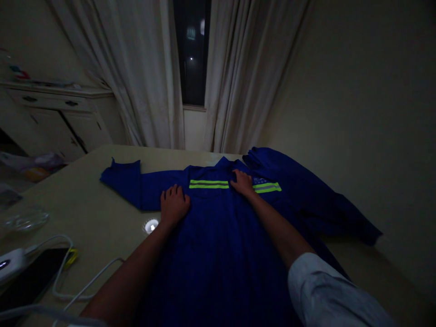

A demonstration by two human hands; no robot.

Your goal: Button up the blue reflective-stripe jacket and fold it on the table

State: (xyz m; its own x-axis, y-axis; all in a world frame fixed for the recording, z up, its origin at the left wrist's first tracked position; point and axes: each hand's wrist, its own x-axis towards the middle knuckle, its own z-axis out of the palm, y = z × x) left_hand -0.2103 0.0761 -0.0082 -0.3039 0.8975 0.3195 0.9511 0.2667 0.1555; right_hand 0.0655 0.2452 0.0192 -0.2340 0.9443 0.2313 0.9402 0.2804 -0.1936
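A dark blue work jacket (211, 236) with yellow-green reflective strips (209, 184) lies spread on the table, its collar at the far side. My left hand (174, 205) rests on the jacket where the left sleeve (151, 188) meets the body, fingers apart and pressing on the cloth. Across the chest, beside the front opening and just below the collar, my right hand (243, 182) touches the fabric with thumb and fingers apart. It covers part of the reflective strip. The right-side sleeve (316, 200) is bunched and slopes over the table's right edge.
On the table (88, 195) at left are a black phone (34, 277), a white device (12, 264) with white cables, and clear plastic (27, 220). A small round shiny object (151, 226) lies by my left forearm. Curtains (143, 77) and a cabinet (64, 113) stand behind.
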